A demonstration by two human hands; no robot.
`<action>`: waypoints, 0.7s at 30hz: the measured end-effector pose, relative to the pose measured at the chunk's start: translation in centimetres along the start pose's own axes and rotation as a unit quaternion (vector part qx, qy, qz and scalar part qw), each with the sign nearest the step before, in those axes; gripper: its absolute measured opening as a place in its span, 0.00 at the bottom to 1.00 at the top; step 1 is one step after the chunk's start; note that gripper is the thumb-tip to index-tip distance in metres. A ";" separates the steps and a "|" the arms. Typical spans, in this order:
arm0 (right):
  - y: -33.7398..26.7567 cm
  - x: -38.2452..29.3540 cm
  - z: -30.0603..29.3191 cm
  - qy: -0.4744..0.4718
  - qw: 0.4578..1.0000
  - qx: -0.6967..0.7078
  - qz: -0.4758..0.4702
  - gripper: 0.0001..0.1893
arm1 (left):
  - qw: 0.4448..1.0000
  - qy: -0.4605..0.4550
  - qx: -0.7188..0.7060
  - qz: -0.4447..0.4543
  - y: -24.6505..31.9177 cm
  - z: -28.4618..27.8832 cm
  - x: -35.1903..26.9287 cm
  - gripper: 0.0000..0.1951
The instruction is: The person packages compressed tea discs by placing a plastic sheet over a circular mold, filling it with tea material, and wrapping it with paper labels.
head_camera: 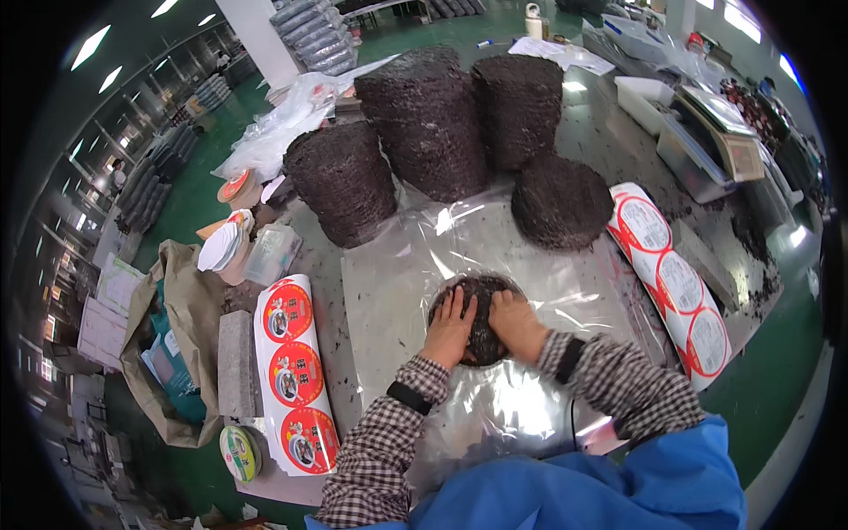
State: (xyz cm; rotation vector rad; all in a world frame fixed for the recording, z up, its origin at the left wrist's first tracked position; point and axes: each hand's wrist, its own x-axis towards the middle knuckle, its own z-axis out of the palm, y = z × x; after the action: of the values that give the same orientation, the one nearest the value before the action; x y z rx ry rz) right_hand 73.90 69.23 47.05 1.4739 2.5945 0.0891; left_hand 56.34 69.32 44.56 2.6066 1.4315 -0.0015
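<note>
A round, dark seaweed-like cake (485,311) lies on clear plastic film (397,291) spread over the metal table. My left hand (453,326) rests with spread fingers on the cake's left part. My right hand (517,324) is on its right part, fingers bent against the surface; whether they pinch any of it I cannot tell. Beyond the film stand tall stacks of the same dark discs, one at the left (341,182), a larger one in the middle (424,122) and one behind at the right (518,109). A lower stack (562,202) sits nearer.
Strips of round red-and-white labels lie at left (291,377) and right (669,285), beside grey blocks (236,364) (705,265). Further left are a small clear box (273,253), a round tin (240,453) and an open cloth bag (189,285). Plastic tubs (695,162) stand at back right.
</note>
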 end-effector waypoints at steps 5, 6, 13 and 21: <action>5.3 -8.4 -6.7 -0.001 0.737 0.671 -0.082 0.13 | 0.937 0.160 -0.260 0.171 11.8 2.0 -7.9 0.14; 5.5 -10.7 -5.0 -0.049 0.759 0.643 -0.093 0.16 | 0.926 0.107 -0.344 0.110 12.3 3.2 -8.3 0.11; 5.1 -9.8 0.3 0.222 0.897 0.364 0.115 0.64 | 0.714 0.023 -0.696 -0.065 5.4 -8.5 -3.8 0.13; -0.8 -2.8 5.0 0.222 0.935 0.271 0.061 0.17 | 0.944 -0.049 -0.305 -0.117 8.0 2.7 -14.4 0.14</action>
State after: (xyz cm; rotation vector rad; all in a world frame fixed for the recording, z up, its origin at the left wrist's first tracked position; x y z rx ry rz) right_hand 75.44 66.25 42.27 1.9949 3.0450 -0.3515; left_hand 55.47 52.66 44.18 1.9073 1.4139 0.2384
